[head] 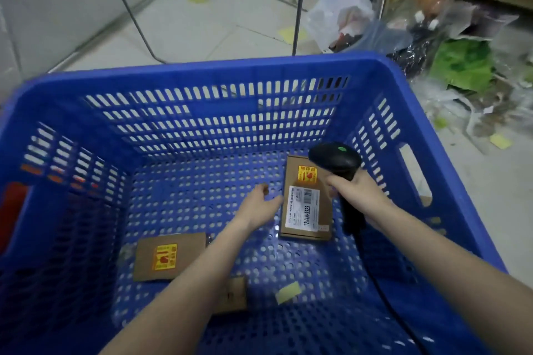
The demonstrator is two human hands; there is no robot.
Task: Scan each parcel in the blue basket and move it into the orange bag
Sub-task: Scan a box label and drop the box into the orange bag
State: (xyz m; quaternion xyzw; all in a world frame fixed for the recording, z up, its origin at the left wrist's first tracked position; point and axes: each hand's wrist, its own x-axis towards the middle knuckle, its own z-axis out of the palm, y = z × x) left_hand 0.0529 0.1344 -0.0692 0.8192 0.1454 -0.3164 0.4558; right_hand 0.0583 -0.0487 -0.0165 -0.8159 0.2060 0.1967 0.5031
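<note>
Brown cardboard parcel with white barcode label [305,201] lay flat in blue perforated plastic basket [202,72]. Right hand [357,190] gripped black handheld scanner [336,157] above it; left hand [261,204], fingers relaxed, hovered beside. Risk: scanner blocking label, misread; orange bag unseen.

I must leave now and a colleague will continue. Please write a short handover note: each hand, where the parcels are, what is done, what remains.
Right hand grips the black scanner, aimed down over the labelled parcel on the floor of the blue basket.
Left hand is open, holds nothing, just left of that parcel.
A second parcel lies at the near left; a third parcel is partly hidden under the left forearm.
Orange bag: not clearly in view.
Done: cannot tell whether any parcel has been scanned.
Left: scan and move all three parcels.
</note>
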